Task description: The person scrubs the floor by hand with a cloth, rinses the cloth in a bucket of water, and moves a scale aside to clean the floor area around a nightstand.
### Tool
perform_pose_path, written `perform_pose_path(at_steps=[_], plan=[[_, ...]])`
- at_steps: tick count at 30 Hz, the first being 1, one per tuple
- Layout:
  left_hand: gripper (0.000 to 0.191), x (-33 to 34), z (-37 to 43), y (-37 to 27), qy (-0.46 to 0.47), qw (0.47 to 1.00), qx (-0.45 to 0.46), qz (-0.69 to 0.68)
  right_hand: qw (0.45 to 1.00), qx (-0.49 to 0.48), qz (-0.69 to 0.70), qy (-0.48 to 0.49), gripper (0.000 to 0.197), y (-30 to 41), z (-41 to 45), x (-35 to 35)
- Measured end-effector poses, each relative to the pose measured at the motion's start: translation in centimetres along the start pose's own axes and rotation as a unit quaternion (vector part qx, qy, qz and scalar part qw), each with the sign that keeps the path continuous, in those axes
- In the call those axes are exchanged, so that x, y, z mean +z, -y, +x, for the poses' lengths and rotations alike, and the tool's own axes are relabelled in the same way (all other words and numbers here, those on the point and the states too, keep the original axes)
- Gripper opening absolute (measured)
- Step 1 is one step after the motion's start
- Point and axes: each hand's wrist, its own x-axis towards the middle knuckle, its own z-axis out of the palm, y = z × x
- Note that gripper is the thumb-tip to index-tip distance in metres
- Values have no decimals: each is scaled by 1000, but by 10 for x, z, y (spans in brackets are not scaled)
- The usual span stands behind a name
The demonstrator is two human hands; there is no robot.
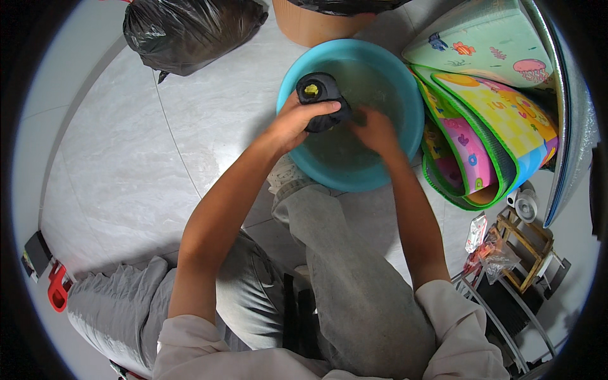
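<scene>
My left hand grips a dark, padded fabric article above the water, its thumb lying across the front. A round opening in the article shows something yellow inside; it may be a small shoe, but I cannot tell. Below it, a light-blue plastic basin holds cloudy greyish water. My right hand is over the right half of the basin, close to the article. Its fingers are blurred and seem partly in the water, so whether they hold anything is hidden.
A tied black plastic bag lies at the upper left, and a tan bin stands behind the basin. Folded, colourful play mats lean close on the right. At the lower right are a wooden stool and a metal-tube frame.
</scene>
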Motion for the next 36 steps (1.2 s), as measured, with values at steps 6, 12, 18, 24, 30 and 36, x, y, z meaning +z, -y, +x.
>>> perform_pose_path(at_steps=[6,12,18,24,30,36], plan=[[56,-6,0,-2,9,999,-25,-46,998,45,-31,5,34,15,-7,-33],[54,1,4,1,50,996,30,71,997,73,32,-10,57,8,-6,-41],[70,-10,26,12,4,933,163,321,819,197,507,183,79,35,-2,-65],[71,25,15,-10,48,703,253,663,615,94,672,403,66,26,-4,-67],[67,29,32,-11,202,490,430,731,680,66,593,426,42,-10,4,-54],[50,36,44,-12,276,366,505,732,695,149,551,438,29,7,-5,-56]])
